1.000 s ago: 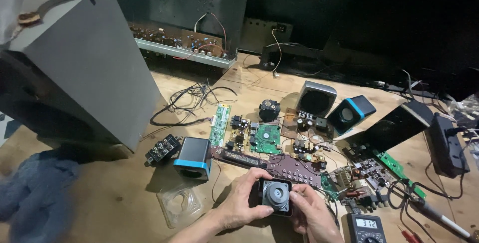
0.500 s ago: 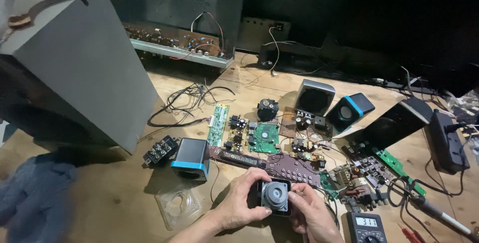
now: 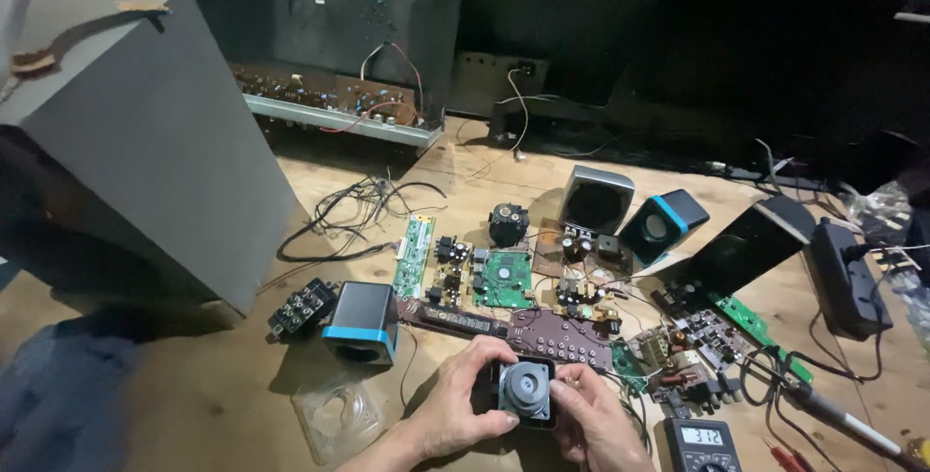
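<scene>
A small speaker driver (image 3: 528, 390) is being gripped between both hands (image 3: 465, 404) (image 3: 591, 424), cone upward, just above the bench (image 3: 194, 404), seemingly for inspection.

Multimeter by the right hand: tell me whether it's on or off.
On. The multimeter, just right of the right hand, shows dark digits on its lit grey display.

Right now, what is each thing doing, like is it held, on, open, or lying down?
Small speaker driver: held up in both hands, cone facing the camera.
Left hand: gripping its left side.
Right hand: gripping its right side.
Multimeter: switched on, digits showing.
Blue-trimmed speaker box: lying on the table.
Green circuit board: lying flat, bare.
</scene>
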